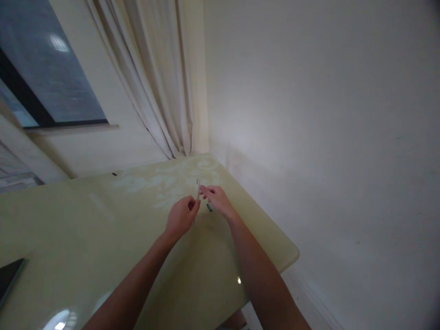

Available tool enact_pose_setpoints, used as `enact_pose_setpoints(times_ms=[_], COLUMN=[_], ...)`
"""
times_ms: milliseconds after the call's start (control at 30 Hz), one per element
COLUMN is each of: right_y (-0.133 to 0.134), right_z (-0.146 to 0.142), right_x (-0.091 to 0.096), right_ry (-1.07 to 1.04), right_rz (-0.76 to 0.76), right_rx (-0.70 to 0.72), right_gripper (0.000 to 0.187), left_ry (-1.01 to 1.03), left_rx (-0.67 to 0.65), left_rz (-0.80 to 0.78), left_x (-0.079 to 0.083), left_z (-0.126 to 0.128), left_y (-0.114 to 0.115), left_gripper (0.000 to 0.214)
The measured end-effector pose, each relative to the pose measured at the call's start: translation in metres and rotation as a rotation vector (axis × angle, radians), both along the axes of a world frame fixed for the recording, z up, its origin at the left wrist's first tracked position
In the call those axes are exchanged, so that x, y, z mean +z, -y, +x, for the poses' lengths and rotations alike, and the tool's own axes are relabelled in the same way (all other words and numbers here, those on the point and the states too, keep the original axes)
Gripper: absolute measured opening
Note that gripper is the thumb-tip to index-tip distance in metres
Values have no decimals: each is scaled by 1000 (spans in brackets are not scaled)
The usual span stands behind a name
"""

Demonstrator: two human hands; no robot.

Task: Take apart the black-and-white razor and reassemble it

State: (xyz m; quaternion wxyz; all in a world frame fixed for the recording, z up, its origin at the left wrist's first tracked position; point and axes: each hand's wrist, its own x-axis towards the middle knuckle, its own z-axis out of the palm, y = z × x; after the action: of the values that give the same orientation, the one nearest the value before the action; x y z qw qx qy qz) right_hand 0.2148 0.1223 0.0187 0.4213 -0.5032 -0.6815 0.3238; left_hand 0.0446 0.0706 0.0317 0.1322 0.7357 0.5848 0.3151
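A thin, pale, stick-like object (198,189) stands nearly upright above the table, its exact kind too small to make out. My left hand (181,214) pinches its lower part between thumb and fingers. From the other side, the bent fingertips of my right hand (217,200) press together against its upper part. Just below my right hand, a small dark oblong piece (209,207) lies on the glossy, pale green table (103,238).
Another small dark piece (114,174) lies near the table's far edge. A flat dark object (10,277) shows at the left border. A white wall (326,137) runs along the right side, and a cream curtain (158,78) hangs behind the far corner.
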Motion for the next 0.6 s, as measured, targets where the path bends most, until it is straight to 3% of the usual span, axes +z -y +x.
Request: enact_pose_setpoints(times_ms=[67, 100, 200, 300, 400, 500, 600], right_y=[-3, -5, -10, -13, -12, -9, -4], right_z=[-4, -5, -2, -1, -2, -2, -4], right_x=[-3, -5, -11, -12, -6, -1, -1], right_ry=[-127, -171, -303, -448, -576, -642, -611], right_rz=[-42, -56, -91, -112, -135, -151, -188], right_rx=[161, 166, 29, -89, -88, -45, -12], right_gripper=[50, 48, 43, 45, 52, 56, 51], left_ry=[118, 173, 277, 184, -28, -93, -14], left_rx=[-99, -137, -134, -52, -46, -73, -103], left_rz=[11, 4, -61, -98, -82, -71, 3], left_x=[-1, -3, -18, -36, -45, -44, -36], left_z=[11, 13, 15, 16, 21, 23, 7], left_y=[-8, -12, -22, -25, -23, -19, -6], left_gripper=[33, 33, 41, 41, 40, 27, 24])
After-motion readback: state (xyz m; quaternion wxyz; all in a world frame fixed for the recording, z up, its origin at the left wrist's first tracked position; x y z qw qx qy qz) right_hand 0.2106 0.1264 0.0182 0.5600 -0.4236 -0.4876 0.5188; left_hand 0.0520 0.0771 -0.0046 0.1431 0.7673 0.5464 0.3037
